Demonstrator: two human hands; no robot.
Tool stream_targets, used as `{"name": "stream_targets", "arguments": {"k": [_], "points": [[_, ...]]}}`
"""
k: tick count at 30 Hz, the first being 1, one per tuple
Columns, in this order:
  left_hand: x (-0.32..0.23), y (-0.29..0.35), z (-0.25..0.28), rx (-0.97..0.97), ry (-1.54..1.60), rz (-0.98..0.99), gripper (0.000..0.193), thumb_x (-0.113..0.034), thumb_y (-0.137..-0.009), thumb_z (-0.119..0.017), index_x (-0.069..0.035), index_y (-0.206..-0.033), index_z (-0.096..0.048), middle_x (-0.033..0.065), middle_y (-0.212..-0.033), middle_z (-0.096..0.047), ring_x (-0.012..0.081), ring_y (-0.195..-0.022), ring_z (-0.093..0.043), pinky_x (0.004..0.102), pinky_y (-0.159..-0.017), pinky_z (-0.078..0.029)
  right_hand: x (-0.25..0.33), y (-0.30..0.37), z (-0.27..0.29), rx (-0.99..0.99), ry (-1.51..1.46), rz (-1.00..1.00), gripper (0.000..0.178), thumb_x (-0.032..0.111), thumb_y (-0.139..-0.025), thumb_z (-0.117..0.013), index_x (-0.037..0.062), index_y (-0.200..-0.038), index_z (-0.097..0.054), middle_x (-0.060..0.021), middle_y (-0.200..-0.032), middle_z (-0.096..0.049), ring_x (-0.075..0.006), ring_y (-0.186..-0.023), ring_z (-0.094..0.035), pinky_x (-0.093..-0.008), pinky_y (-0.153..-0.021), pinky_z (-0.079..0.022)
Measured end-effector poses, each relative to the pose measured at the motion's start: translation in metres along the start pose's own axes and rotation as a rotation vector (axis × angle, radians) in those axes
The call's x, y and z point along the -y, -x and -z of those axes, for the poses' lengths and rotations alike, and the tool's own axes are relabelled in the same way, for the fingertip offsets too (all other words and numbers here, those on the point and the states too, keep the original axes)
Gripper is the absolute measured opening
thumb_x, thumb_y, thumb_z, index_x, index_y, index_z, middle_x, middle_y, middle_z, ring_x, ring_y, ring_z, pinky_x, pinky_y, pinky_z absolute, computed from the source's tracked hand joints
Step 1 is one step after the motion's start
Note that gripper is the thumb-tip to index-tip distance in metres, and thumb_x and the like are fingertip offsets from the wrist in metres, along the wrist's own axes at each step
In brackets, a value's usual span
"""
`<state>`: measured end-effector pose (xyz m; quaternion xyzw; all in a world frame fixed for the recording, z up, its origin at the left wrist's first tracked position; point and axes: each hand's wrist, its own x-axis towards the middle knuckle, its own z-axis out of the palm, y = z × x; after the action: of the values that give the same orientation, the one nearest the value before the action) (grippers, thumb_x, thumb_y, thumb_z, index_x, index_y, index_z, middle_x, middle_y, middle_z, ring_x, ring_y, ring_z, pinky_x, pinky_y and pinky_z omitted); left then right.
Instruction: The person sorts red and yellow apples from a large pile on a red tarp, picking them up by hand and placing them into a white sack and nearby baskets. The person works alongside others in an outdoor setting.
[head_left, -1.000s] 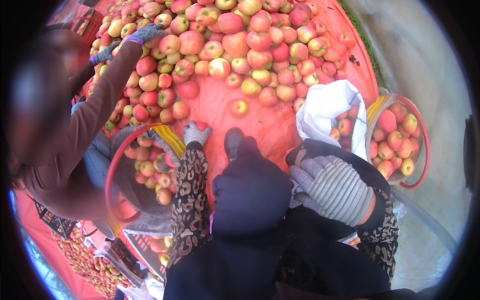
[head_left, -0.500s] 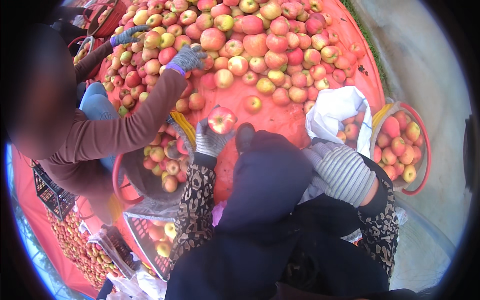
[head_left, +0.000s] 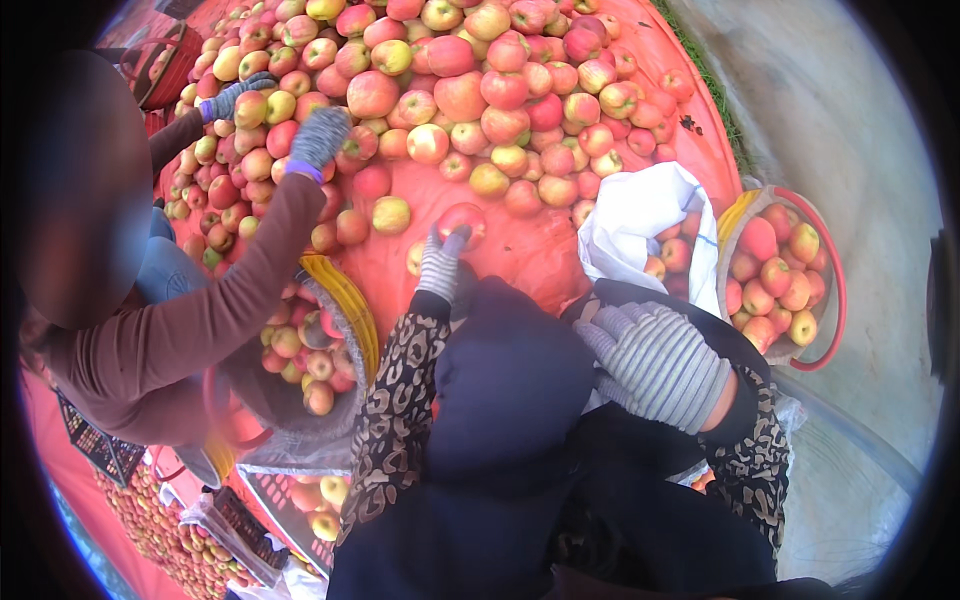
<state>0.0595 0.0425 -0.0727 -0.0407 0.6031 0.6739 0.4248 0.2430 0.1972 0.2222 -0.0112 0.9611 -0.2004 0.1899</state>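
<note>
Red sheeting (head_left: 522, 252) flanks grey ground (head_left: 850, 190); left grip (head_left: 440, 268) touches an apple (head_left: 462, 218), right grip (head_left: 660, 365) rests, both closures unclear

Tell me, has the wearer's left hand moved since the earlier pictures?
Yes. Judged against the white bag, the left hand has moved to the right, closer to it.

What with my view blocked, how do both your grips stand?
Left grip holds red apple. Right grip over dark-clad leg. Co-worker's hands at apple pile, apart from both.

Bright diffuse light, soft shadows, fisheye-bent edges, black rim
</note>
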Motion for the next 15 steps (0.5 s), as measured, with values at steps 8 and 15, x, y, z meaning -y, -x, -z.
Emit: {"name": "stream_targets", "arguments": {"k": [8,15], "points": [[0.006,-0.060,-0.022,0.238,-1.397,-0.257,0.069,-0.049,-0.058,-0.077,-0.012,-0.114,-0.062,0.0306,-0.140,-0.025,0.0474,-0.131,-0.022,0.0468,-0.107,-0.028,-0.001,0.005,0.005,0.042,-0.020,-0.053,0.043,0.031,-0.080,-0.061,0.0015,-0.112,-0.055,-0.0137,-0.093,-0.058,-0.0271,-0.086,-0.060,-0.0380,-0.076,-0.047],[0.007,-0.072,-0.019,0.193,-1.246,-0.171,0.072,-0.050,-0.059,-0.076,-0.010,-0.116,-0.059,0.0258,-0.135,-0.035,0.0421,-0.126,-0.031,0.0484,-0.105,-0.029,-0.008,0.012,0.004,0.020,-0.048,-0.050,0.041,0.032,-0.080,-0.061,0.0027,-0.109,-0.056,-0.0124,-0.091,-0.058,-0.0260,-0.083,-0.060,-0.0375,-0.074,-0.047]]}}
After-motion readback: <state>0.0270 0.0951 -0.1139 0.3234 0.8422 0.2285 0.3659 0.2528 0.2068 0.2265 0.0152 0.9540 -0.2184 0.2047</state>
